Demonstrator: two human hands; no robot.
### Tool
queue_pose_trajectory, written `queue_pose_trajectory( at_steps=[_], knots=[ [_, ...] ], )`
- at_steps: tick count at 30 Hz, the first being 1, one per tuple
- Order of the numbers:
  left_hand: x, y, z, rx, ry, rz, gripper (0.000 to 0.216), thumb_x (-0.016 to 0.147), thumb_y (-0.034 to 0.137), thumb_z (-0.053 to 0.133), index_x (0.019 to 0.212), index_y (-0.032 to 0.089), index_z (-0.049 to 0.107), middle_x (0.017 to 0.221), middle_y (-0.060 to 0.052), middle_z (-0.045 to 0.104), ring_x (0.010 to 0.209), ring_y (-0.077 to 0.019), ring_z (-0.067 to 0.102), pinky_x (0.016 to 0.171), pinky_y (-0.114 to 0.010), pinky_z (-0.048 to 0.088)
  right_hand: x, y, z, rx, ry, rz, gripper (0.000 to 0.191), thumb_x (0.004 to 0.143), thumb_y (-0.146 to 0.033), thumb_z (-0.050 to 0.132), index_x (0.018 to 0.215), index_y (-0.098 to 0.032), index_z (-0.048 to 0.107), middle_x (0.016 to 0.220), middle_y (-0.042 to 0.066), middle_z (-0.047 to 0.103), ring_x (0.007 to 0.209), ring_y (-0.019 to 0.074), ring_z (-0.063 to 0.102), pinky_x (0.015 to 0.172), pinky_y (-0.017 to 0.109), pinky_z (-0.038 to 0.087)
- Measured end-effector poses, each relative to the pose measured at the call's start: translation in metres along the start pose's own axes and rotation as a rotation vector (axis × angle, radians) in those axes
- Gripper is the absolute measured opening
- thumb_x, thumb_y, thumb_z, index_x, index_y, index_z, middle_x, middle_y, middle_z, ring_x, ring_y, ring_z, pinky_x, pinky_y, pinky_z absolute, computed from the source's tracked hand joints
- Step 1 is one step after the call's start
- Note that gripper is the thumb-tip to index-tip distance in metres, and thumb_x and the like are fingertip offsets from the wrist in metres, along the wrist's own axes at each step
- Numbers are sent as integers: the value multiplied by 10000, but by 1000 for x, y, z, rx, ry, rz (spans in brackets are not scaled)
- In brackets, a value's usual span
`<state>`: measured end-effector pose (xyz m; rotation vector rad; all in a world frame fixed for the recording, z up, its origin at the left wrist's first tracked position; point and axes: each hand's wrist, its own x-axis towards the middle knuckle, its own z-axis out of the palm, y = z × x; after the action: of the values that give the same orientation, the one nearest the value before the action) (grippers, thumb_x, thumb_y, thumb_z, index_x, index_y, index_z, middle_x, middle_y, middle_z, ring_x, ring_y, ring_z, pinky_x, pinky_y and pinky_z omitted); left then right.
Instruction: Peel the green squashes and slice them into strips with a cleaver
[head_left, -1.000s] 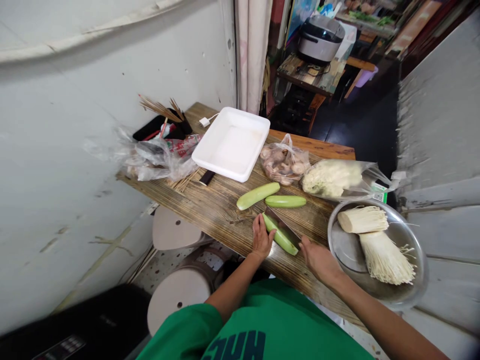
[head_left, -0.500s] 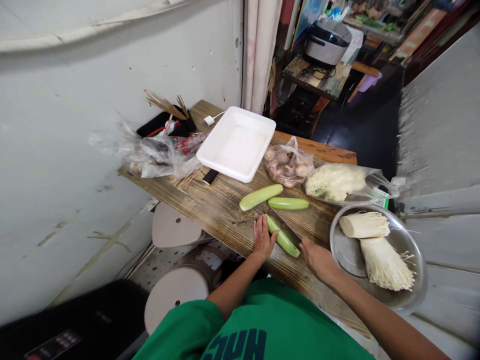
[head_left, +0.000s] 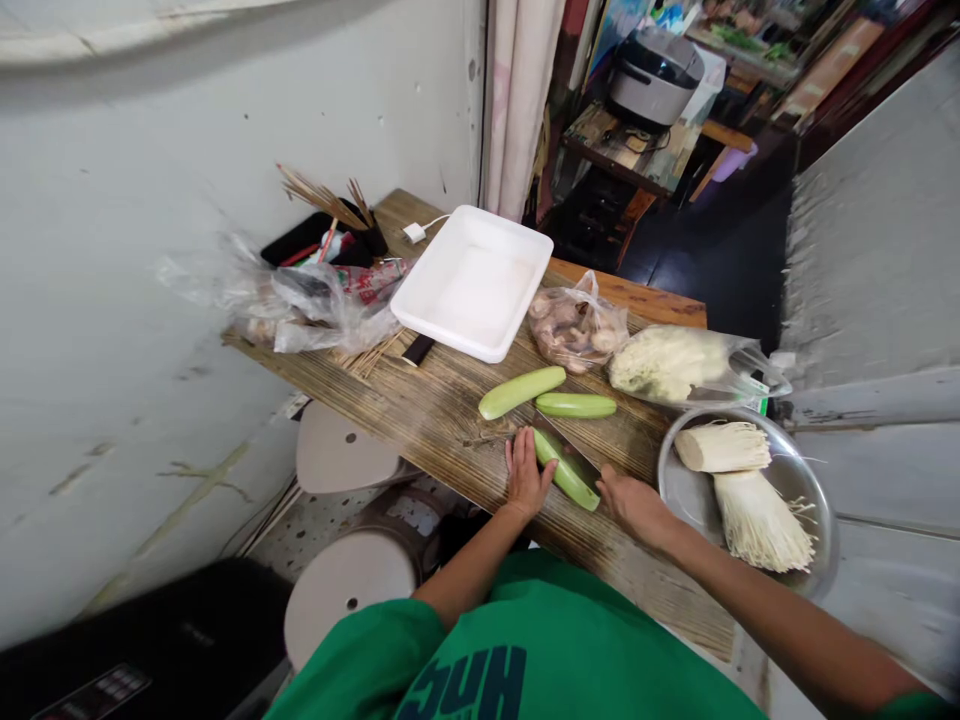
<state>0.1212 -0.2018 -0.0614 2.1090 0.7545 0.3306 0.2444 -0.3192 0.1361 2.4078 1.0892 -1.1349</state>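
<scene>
A pale green zucchini (head_left: 573,478) lies slanting on the wooden table near its front edge. My left hand (head_left: 528,476) steadies its upper end, thumb over the top and fingers along the left side. In my right hand (head_left: 634,508) is the handle of a kitchen knife (head_left: 574,447). Its blade lies along the zucchini's right side; whether it has entered the flesh I cannot tell. Just beyond the blade are two more pieces, a longer zucchini (head_left: 521,392) and a slimmer zucchini (head_left: 576,405), both untouched by my hands.
Behind stands a white plastic tray (head_left: 474,285). Bagged mushrooms (head_left: 574,330) and a bag of pale vegetable (head_left: 671,363) lie right of it. A metal bowl (head_left: 823,500) at right holds enoki mushrooms (head_left: 761,520). Skewers (head_left: 322,200) and crumpled plastic bags (head_left: 315,310) sit at left.
The view has shifted slightly. My hands, the knife and the zucchini stay in nearly the same place on the table.
</scene>
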Motion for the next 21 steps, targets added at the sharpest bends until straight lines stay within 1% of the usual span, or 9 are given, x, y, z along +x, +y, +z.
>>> queue_pose_trajectory(
  at_steps=[4,9,12,17,21],
  knots=[
    [-1,1,1,-4,15,-1,769,995,462,501,1614,97,227,1648,-250,325,1575,-329,247,1291,-617,98,3,1,-3,-11,-1,-26,268,1075,-271,307,1174,-149,524,1043,170,758,899,231,717,699,299,370],
    [0,3,-1,-5,-6,-13,767,998,471,487,1610,87,228,1651,-256,321,1577,-334,242,1288,-626,83,6,3,-3,-14,-13,-37,262,1068,-281,318,1181,-149,514,1058,164,761,905,221,709,705,292,379],
    [0,4,-4,-9,-17,-18,771,994,473,493,1606,80,239,1653,-256,317,1580,-333,231,1291,-614,77,7,6,2,-10,-12,-44,263,1068,-282,312,1178,-149,509,1044,159,760,899,218,706,703,291,375],
    [-1,6,-6,-18,-30,-27,777,994,476,493,1615,89,229,1658,-250,314,1583,-330,224,1291,-615,64,12,14,14,-8,15,-68,244,1069,-294,311,1171,-172,496,981,120,757,857,200,698,680,278,364],
    [-2,6,-5,-23,-26,-15,784,994,489,492,1615,86,232,1658,-251,313,1584,-331,222,1292,-610,65,16,14,20,-6,-8,-46,251,1075,-293,313,1180,-161,499,1000,134,759,878,206,714,690,278,376]
  ],
)
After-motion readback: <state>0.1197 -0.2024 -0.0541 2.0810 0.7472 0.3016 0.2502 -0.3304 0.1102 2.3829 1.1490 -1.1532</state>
